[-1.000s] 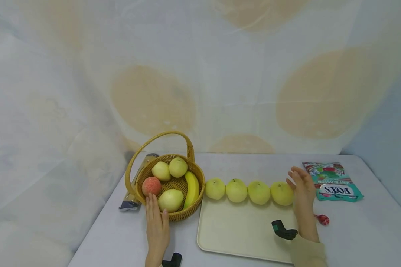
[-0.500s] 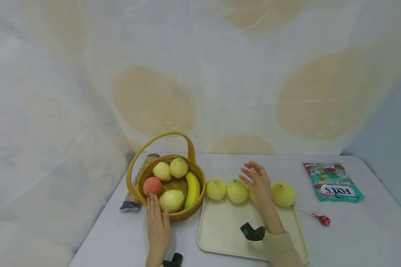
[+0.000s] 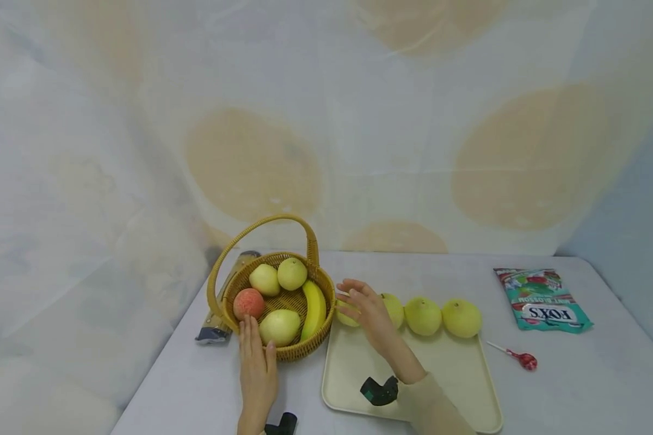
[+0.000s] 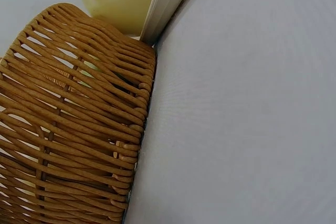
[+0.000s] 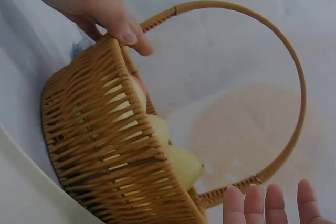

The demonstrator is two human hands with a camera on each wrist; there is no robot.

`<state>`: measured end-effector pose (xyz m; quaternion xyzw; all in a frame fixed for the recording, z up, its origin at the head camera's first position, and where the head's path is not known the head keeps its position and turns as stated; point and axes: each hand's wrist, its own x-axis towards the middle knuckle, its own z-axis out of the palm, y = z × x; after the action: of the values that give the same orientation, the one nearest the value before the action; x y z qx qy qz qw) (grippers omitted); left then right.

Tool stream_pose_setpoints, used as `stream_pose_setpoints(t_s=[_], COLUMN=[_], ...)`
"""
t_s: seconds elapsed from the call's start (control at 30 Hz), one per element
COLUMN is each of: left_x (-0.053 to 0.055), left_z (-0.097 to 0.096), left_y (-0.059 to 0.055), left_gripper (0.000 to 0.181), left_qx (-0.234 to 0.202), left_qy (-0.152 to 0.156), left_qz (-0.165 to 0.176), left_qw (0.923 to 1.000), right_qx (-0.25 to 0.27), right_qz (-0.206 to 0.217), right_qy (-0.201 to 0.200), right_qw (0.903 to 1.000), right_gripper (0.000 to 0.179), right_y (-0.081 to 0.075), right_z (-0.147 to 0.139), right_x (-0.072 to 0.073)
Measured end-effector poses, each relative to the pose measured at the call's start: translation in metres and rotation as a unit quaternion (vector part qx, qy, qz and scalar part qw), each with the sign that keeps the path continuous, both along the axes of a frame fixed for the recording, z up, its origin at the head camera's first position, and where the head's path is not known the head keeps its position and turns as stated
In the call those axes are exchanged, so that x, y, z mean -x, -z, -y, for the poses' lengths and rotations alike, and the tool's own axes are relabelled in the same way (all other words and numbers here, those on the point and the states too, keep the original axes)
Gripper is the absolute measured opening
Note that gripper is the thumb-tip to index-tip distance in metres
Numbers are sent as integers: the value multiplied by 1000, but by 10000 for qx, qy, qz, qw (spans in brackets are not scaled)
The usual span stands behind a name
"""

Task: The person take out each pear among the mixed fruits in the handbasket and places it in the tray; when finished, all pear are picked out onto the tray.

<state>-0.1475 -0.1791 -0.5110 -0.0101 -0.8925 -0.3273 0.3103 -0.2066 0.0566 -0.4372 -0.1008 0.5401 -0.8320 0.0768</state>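
A wicker basket [image 3: 321, 314] with a tall handle [image 3: 261, 222] holds a red peach [image 3: 248, 303], a banana [image 3: 314, 308] and several round yellow-green pears [image 3: 280, 327]. My left hand [image 3: 257, 368] rests with straight fingers on the basket's near-left rim; its thumb [image 5: 126, 31] shows there in the right wrist view. My right hand [image 3: 372, 317] holds nothing, fingers spread and slightly bent, over the leftmost pear in a row along the far edge of a cream tray [image 3: 413, 374]. It partly hides that pear [image 3: 346, 315], close to the basket's right side.
More pears [image 3: 461, 318] continue the row to the right. A teal candy bag [image 3: 544, 300] and a red lollipop [image 3: 526, 360] lie right of the tray. Behind the basket's left side lies a long brown packet [image 3: 213, 333]. A patterned cloth hangs behind the table.
My right hand has swept left from beside the candy bag, across the row of pears, to the leftmost one near the basket. My left hand has stayed on the rim.
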Motion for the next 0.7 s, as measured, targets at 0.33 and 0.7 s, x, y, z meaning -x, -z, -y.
stream_pose_setpoints(t_s=[0.33, 0.7], left_x=[0, 1], left_z=[0, 0], left_y=[0, 0], left_gripper=[60, 60], left_qx=[27, -61], left_qy=[-45, -45], left_qz=[13, 147], left_qw=[10000, 9999], right_qx=[-648, -1132], right_qz=[-109, -193], right_qy=[-926, -948], right_qw=[9935, 9889], right_gripper=[49, 48], right_y=[-1, -3], right_z=[27, 51], right_x=[7, 24])
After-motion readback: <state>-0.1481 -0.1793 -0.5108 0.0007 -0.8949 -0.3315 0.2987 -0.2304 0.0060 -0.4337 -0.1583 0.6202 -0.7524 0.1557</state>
